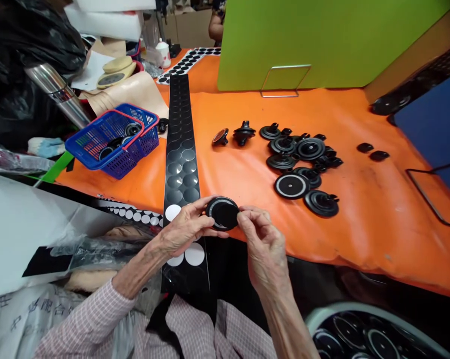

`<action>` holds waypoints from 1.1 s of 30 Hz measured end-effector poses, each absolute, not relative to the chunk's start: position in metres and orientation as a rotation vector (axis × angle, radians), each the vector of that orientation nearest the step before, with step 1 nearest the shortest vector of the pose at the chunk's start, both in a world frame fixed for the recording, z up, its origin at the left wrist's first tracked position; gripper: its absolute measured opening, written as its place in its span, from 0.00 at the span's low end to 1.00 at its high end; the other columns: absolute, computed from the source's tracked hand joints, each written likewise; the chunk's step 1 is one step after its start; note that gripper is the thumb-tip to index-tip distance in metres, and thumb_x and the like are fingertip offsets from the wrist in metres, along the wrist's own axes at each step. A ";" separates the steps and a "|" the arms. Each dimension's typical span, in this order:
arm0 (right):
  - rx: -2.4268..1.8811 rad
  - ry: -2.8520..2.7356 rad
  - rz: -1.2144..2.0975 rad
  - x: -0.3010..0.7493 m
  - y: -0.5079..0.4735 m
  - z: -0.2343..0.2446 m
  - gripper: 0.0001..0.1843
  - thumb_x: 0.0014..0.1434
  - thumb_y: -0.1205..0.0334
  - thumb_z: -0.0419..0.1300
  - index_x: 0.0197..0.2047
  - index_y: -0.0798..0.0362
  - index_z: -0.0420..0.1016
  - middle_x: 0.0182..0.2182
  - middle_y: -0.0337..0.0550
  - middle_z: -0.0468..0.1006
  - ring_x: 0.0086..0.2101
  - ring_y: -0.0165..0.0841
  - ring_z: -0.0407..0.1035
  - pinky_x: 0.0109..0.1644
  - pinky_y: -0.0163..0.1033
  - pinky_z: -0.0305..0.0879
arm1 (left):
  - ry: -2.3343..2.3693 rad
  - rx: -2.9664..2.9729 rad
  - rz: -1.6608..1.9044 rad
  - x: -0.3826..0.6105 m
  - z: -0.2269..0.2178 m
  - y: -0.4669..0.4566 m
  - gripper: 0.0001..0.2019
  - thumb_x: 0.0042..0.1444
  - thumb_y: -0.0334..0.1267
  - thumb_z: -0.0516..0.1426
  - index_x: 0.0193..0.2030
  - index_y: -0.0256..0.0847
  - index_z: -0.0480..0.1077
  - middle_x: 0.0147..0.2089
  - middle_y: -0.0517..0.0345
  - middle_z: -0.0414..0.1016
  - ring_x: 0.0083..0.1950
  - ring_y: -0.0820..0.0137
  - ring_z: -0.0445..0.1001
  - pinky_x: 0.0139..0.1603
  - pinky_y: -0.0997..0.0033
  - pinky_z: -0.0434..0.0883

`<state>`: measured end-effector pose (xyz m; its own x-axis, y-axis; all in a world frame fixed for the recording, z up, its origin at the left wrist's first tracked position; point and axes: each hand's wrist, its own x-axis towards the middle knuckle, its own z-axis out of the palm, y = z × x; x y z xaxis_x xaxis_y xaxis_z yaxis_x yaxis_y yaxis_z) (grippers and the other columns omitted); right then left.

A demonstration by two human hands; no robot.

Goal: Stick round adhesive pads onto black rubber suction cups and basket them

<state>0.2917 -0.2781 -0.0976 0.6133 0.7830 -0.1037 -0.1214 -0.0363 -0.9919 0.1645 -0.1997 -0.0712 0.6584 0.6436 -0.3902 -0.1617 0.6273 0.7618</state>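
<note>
Both my hands hold a round black disc (222,213) with a pale ring near its rim and a dark pad on its face. My left hand (187,227) grips it from the left, and the fingertips of my right hand (264,244) pinch its right edge. Under my left hand lies a long black strip of round stickers (180,144), with white backing circles showing near its lower end. To the right, several black rubber mounts with round bases (283,162) lie on the orange table cover (359,209). Some of them stand on their stems.
A blue plastic basket (112,139) holding black parts stands at the left, beside a steel flask (56,92) and a black plastic bag (23,60). A green board (303,45) rises behind the table. A person's arm (215,27) shows at the back. A tray of discs (374,334) sits at the lower right.
</note>
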 end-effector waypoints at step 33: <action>-1.690 -0.964 0.364 0.266 -0.269 -0.113 0.05 0.62 0.60 0.54 0.34 0.49 0.64 0.35 0.42 0.68 0.38 0.34 0.66 0.41 0.43 0.67 | 0.805 0.721 0.599 0.160 -0.091 -0.201 0.18 0.50 0.35 0.65 0.48 0.36 0.72 0.47 0.49 0.77 0.46 0.60 0.78 0.46 0.54 0.78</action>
<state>0.2658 -0.2693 -0.1127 0.6211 0.7500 0.2275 0.4121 -0.0656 -0.9088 0.1603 -0.2009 -0.0913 0.5573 0.7131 -0.4254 -0.2029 0.6137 0.7630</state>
